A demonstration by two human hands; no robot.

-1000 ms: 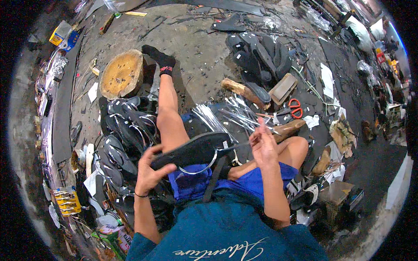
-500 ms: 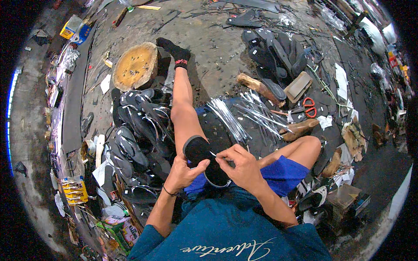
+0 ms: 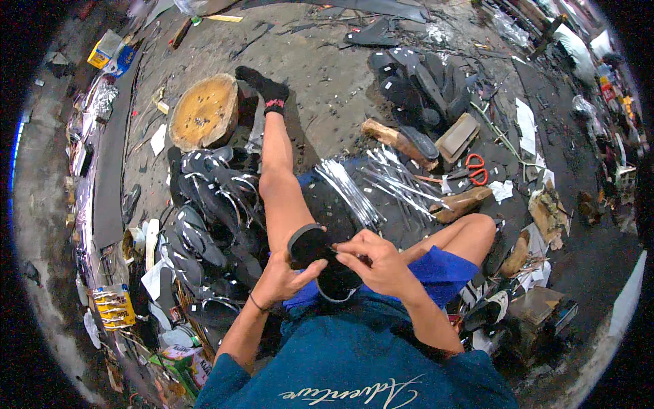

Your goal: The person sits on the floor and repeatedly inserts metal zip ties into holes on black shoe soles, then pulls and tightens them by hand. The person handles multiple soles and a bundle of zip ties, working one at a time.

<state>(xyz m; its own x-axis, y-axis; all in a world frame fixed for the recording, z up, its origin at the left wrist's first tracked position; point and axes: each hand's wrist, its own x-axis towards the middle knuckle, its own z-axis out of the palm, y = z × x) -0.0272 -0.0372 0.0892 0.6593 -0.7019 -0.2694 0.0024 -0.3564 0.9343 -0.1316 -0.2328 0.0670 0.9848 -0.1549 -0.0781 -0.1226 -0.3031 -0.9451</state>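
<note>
Sandal sole (image 3: 320,255): black, flat, held above the person's lap, just over the left knee; one rounded end points up toward the left thigh, the other end dips toward the blue shorts (image 3: 436,273).
Left hand (image 3: 283,279): closed around the sole from below and from its left edge, thumb lying across the upper face; a thin band circles the wrist.
Right hand (image 3: 378,262): over the right part of the sole, fingertips pinched together on a thin strap-like piece at its surface; what exactly the fingers pinch cannot be told.
Seated person: left leg stretched forward, ending in a black sock (image 3: 267,87); right leg bent at the knee; teal shirt at the lower edge.
Pile of black sandals (image 3: 204,218): finished pairs with pale straps, heaped on the floor just to the left of the outstretched leg.
Silver strips (image 3: 381,180): loose bundle lying ahead of the knees.
Wooden stump (image 3: 203,112): round cut face, beside the left foot.
Scissors (image 3: 475,168): red-handled, on the floor to the right, well apart from both hands.
Stack of dark soles (image 3: 415,82): farther ahead on the concrete floor.
</note>
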